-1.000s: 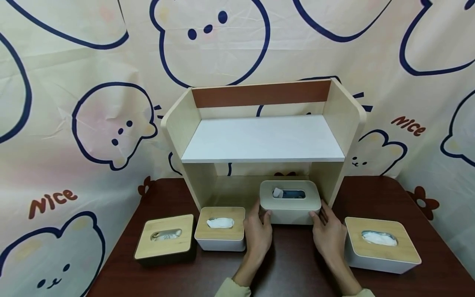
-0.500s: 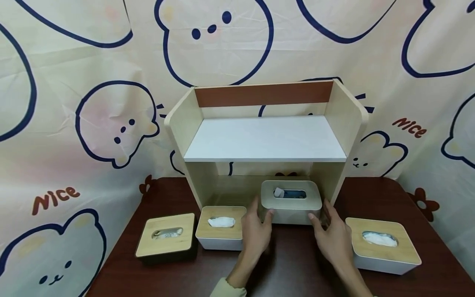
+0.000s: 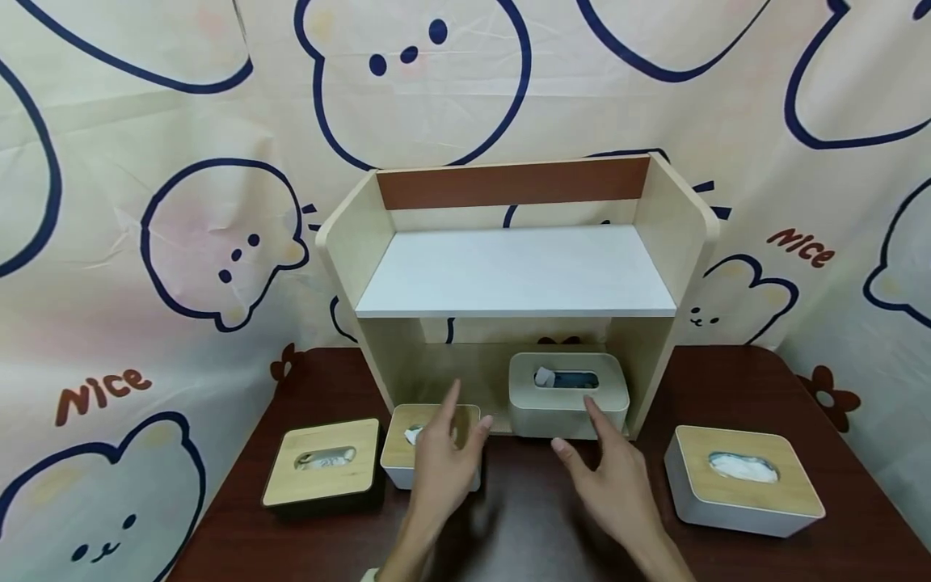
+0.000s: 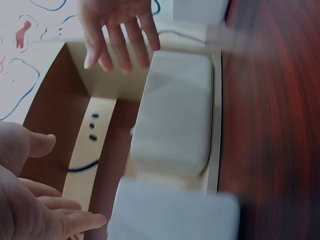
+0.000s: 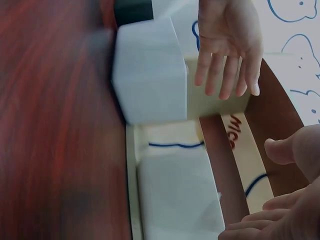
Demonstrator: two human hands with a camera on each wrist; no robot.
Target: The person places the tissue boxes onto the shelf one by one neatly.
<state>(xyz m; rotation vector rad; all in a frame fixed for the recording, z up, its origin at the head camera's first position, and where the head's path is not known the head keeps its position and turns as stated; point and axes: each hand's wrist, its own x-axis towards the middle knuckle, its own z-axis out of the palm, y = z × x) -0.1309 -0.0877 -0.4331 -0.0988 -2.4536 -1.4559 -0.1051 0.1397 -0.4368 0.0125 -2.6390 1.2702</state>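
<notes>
Gray tissue box [image 3: 554, 411] on lower shelf [image 3: 469, 364], at front-right corner. Left hand [image 3: 442, 462], right hand [image 3: 614, 481]: fingers extended, released.

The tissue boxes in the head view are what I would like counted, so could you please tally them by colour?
White boxes with wood-coloured lids: 2
Dark box with a wood-coloured lid: 1
Pale grey box: 1
Total: 4

Bare hands [image 3: 445, 462] [image 3: 615, 487]; pale left sleeve edge [image 3: 371, 575].
</notes>
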